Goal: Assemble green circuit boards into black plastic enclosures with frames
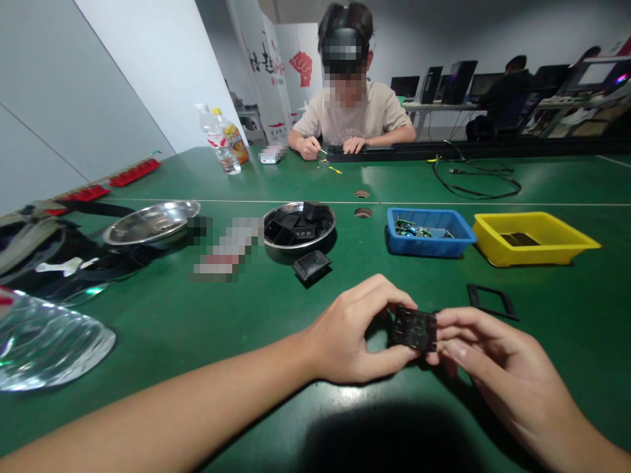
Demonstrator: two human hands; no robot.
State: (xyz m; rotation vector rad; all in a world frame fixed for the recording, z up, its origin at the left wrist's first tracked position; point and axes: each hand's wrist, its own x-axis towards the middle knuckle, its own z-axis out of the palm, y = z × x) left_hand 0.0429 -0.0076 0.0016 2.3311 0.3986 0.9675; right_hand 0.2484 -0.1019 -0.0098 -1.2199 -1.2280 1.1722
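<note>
Between my two hands is a small black plastic housing (415,330), held just above the green table, its inner side with small details facing me. My left hand (352,332) grips it from the left, with the thumb below and the fingers over the top edge. From the right, the fingertips of my right hand (493,361) pinch its edge. A black rectangular frame (493,302) lies flat beyond my right hand. Another black housing (312,266) rests on the table in front of a steel bowl (300,248) of black plastic parts.
A blue bin (431,249) with small circuit parts and a yellow bin (537,255) with dark flat pieces stand beyond my hands. At left are a steel dish (152,226) and a clear plastic bottle (49,341). Black cables (476,180) lie farther back. A person (352,112) works opposite.
</note>
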